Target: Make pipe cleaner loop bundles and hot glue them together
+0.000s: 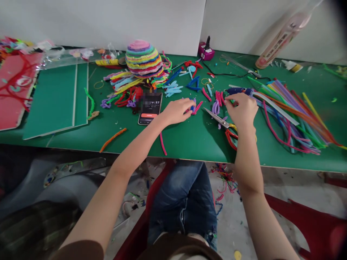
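Note:
My left hand (180,111) is at the middle of the green table (184,139), its fingers closed on small blue and pink pipe-cleaner pieces (198,107). Just right of it lie purple loops (215,108) and short pink pieces (218,98). My right hand (242,108) is pinched beside a blue glue gun (238,91); what its fingertips hold, if anything, is too small to make out. Scissors (221,120) with red and yellow handles lie partly under my right wrist, blades pointing left. A phone (150,108) rests left of my left hand.
Behind the phone stands a striped pipe-cleaner dome (143,59). Long pipe cleaners (295,115) spread at the right, near a leaning pink bottle (282,41). Green boards (54,97) lie left. An orange stem (113,139) and a pink stem (163,143) lie near the front edge.

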### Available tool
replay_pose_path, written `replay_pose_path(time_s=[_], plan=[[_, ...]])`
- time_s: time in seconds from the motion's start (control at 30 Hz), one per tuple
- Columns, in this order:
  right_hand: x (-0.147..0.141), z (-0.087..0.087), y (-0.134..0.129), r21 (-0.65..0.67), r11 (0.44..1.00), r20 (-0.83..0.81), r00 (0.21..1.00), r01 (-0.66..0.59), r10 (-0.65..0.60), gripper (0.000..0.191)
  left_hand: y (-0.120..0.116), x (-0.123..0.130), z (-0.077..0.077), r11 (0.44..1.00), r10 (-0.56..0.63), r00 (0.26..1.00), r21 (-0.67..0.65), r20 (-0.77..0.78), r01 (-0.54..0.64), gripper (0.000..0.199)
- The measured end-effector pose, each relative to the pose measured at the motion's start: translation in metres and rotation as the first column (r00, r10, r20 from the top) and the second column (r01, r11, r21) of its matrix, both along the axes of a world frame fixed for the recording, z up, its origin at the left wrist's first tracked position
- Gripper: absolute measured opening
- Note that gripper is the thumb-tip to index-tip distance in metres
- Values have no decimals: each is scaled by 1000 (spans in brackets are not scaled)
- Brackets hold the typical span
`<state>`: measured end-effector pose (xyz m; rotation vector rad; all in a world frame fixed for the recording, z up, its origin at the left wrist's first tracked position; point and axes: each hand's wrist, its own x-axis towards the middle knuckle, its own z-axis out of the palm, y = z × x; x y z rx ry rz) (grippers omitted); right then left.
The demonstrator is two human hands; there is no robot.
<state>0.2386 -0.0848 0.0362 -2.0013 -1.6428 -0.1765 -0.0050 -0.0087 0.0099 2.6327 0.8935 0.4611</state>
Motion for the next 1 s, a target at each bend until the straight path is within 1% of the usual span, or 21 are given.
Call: replay_pose_path(time_s=[0.07,0.13,0.23,0.33,0.43,0.5,0.6,0.7,0.8,0.87,1.0], plan=[[0,0,0,14,1000,5,1000,27,-27,14,-6,4,-2,996,-22,990,81,-136,33,30],[1,0,0,48,998,-4,999,47,-47,12,-9,7,-6,992,-17,984,123,-178,40,32],[4,-2,1,59,998,-74,997,-2,7,12,-7,10,-14,986,-10,987,165,-158,36,34],[8,-5,2,-1,995,-172,980,-103,102,25,-3,11,-19,985,-1,990,169,-140,25,39],[7,-5,3,-69,983,-151,975,-173,161,30,0,12,-23,989,-1,992,147,-128,20,44],[4,-3,2,-79,978,-106,977,-192,183,29,0,12,-24,991,0,991,136,-137,19,45],[0,-2,1,-51,983,-100,981,-174,168,26,0,12,-24,994,9,989,113,-146,8,47],[0,-3,2,-57,993,-124,987,-107,99,25,-1,11,-22,994,24,991,106,-132,-10,46],[2,-6,4,-73,996,-121,992,-42,33,26,-2,11,-20,994,10,991,108,-133,5,45],[2,-7,6,-59,998,-134,991,-37,29,29,-2,11,-20,994,-7,989,105,-145,22,45],[-5,-5,6,-18,997,-149,986,-78,74,30,-3,13,-21,993,17,985,114,-170,3,48]])
